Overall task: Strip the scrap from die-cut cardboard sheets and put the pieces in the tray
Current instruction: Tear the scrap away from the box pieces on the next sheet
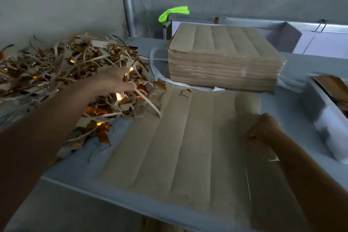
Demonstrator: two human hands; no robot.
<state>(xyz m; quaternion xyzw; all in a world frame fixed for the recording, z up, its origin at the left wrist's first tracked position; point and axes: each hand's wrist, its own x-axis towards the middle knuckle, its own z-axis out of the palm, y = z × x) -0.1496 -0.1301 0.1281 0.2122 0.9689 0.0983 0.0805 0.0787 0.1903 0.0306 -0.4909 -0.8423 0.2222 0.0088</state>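
On the grey tabletop (105, 158), the left hand (111, 81) grips scrap strips (143, 92) at the sheet (178, 147)'s far-left corner; right hand (263, 128), fist clenched, pins its right edge. Best pull leftwards, low.

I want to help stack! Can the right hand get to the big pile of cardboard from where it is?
Probably yes. The right hand rests on the flat sheet, and the big pile stands just beyond that sheet's far edge with nothing between them. The left hand is off at the scrap heap.
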